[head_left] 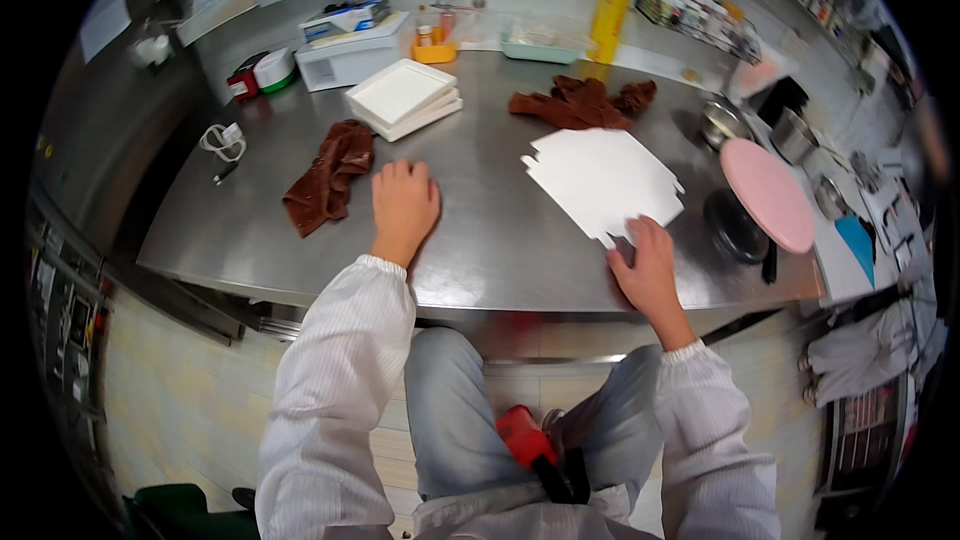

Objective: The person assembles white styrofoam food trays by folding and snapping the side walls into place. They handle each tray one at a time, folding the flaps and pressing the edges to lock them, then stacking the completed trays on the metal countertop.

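My left hand (404, 208) lies on the steel tabletop beside a crumpled brown cloth (333, 175), its fingers flat and holding nothing. Past its fingertips are several shallow white box trays (402, 95), stacked a little askew. Toward the right lies a flat white cardboard box blank (605, 180) with notched edges and small tabs. My right hand (650, 265) touches the near corner of this cardboard, thumb and fingers apart. Whether more sheets lie beneath the top one I cannot tell.
Behind the cardboard lies a second brown cloth (580, 103). A pink round turntable (768, 195) leans over a black round base (735, 227) at the right. Along the back stand a white bin (355, 58), an orange tray (434, 52) and a yellow box (608, 20). A white cable (224, 143) lies far left.
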Demonstrator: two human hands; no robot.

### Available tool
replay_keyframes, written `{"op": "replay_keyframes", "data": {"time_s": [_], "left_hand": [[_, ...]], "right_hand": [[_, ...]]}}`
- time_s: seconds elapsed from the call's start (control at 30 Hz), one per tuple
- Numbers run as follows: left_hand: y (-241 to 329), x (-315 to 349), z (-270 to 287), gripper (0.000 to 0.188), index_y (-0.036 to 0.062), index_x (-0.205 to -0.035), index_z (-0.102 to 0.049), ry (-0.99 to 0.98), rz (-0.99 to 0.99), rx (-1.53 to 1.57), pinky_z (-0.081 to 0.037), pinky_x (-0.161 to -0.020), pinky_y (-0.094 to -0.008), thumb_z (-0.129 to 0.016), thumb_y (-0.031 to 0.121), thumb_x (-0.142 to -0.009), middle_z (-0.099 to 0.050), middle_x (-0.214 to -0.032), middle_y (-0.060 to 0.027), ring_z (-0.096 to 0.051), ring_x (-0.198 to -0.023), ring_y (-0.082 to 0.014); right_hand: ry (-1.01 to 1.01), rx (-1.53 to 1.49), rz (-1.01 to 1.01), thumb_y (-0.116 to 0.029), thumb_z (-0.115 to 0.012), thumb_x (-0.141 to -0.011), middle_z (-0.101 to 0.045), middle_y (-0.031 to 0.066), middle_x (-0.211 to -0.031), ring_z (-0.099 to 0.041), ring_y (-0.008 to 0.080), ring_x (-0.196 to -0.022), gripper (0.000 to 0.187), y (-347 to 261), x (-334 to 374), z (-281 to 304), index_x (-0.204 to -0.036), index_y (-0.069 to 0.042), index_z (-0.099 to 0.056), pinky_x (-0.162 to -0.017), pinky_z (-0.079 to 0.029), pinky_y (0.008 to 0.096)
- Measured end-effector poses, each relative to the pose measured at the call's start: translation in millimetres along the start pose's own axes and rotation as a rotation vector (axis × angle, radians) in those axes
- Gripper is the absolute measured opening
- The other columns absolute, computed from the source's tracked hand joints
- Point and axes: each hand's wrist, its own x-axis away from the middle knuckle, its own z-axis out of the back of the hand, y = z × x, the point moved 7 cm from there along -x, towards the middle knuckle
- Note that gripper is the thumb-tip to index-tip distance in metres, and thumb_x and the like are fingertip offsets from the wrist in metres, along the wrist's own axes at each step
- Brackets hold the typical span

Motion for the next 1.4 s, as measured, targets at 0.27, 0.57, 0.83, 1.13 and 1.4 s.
{"op": "replay_keyframes", "data": {"time_s": [0.27,0.57,0.83,1.13,1.4], "left_hand": [[138,-18,-32,0.039,0.0004,-0.105,-0.068,-0.198,0.045,0.379,-0.050,-0.085,-0.0486,-0.070,0.035,-0.089,-0.066,-0.103,-0.0174,-0.063,-0.099,-0.0374],[142,-46,-79,0.045,-0.0011,-0.102,-0.068,-0.413,0.410,0.212,-0.053,-0.082,-0.0506,-0.068,0.042,-0.089,-0.071,-0.101,-0.0198,-0.069,-0.094,-0.0399],[135,-30,-40,0.031,0.0040,-0.091,-0.064,-0.377,0.448,0.425,-0.053,-0.075,-0.0527,-0.068,0.035,-0.089,-0.073,-0.088,-0.0209,-0.070,-0.086,-0.0415],[186,41,83,0.025,0.0093,-0.100,-0.068,-0.077,-0.420,0.707,-0.052,-0.082,-0.0397,-0.077,0.027,-0.086,-0.073,-0.102,-0.0091,-0.068,-0.096,-0.0283],[200,59,86,0.012,0.0086,-0.088,-0.061,-0.149,-0.534,0.601,-0.051,-0.068,-0.0345,-0.069,0.014,-0.082,-0.066,-0.084,-0.0018,-0.067,-0.081,-0.0207]], "right_hand": [[-0.103,0.046,0.003,-0.031,-0.067,-0.090,-0.061,0.0236,-0.136,-0.054,0.0414,-0.127,0.047,-10,-2,0,-0.125,-0.001,-0.065,-0.111,-0.040,0.0493],[-0.221,-0.019,-0.044,-0.037,-0.073,-0.086,-0.061,0.0202,-0.127,-0.054,0.0369,-0.124,0.049,-22,1,10,-0.121,-0.003,-0.066,-0.107,-0.039,0.0536],[-0.223,0.076,0.102,-0.064,-0.073,-0.081,-0.051,0.0247,-0.142,-0.045,0.0411,-0.138,0.081,-23,11,-2,-0.134,-0.004,-0.060,-0.117,-0.027,0.0633],[-0.150,0.065,0.288,-0.038,-0.079,-0.083,-0.064,0.0165,-0.130,-0.060,0.0368,-0.126,0.049,-52,83,43,-0.120,-0.008,-0.069,-0.108,-0.046,0.0551],[-0.220,-0.073,0.320,0.000,-0.069,-0.084,-0.071,0.0128,-0.114,-0.068,0.0331,-0.107,0.023,-50,56,63,-0.105,-0.006,-0.069,-0.086,-0.057,0.0409]]}}
